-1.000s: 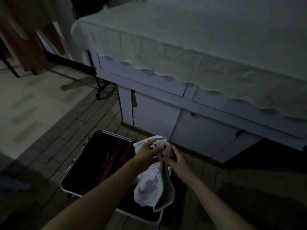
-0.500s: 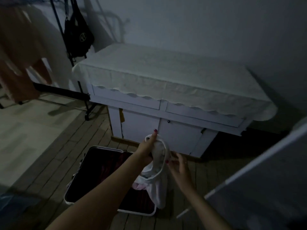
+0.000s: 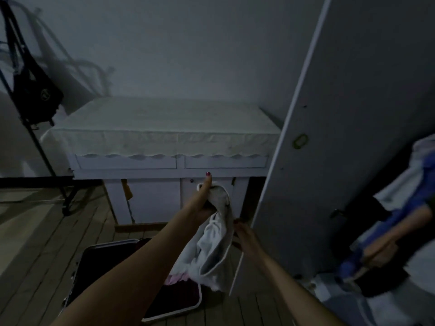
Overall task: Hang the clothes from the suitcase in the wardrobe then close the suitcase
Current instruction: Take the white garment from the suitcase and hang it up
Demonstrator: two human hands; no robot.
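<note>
My left hand (image 3: 204, 198) grips the top of a white garment (image 3: 214, 243) and holds it up in front of the cabinet. The cloth hangs down over the open suitcase (image 3: 98, 257), which lies on the floor with dark clothes and a pink piece inside. My right hand (image 3: 243, 236) pinches the garment's right edge lower down, close to the open wardrobe door (image 3: 329, 149). Inside the wardrobe at the right hang clothes (image 3: 400, 220) in blue, white and black.
A white cabinet (image 3: 164, 165) with a cloth cover stands against the wall straight ahead. A black bag (image 3: 35, 95) hangs on a dark stand at the left. The floor is wooden planks.
The view has lifted and turned right, bringing the wardrobe door and its clothes into sight. The garment has been raised higher above the suitcase, with my right hand lower on its edge.
</note>
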